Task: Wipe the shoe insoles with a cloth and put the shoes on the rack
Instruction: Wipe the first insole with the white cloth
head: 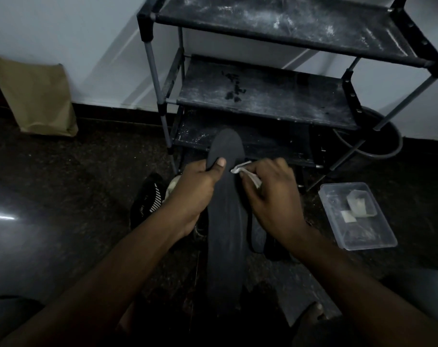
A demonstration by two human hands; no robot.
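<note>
A long dark insole (226,236) is held up in the middle of the view, its toe end pointing at the rack. My left hand (198,190) grips it near the toe, thumb on top. My right hand (270,194) pinches a small white cloth (246,171) against the insole's right edge. A black shoe with white stripes (148,196) lies on the floor under my left wrist. Another dark shoe (258,236) is partly hidden below my right hand. The black shoe rack (263,96) stands just beyond, its dusty shelves bare.
A clear plastic box (357,215) with small white pieces sits on the dark floor at the right. A dark round bucket (373,139) stands behind the rack's right leg. A brown paper bag (37,96) leans on the wall at the left. My bare foot (313,313) shows at the bottom.
</note>
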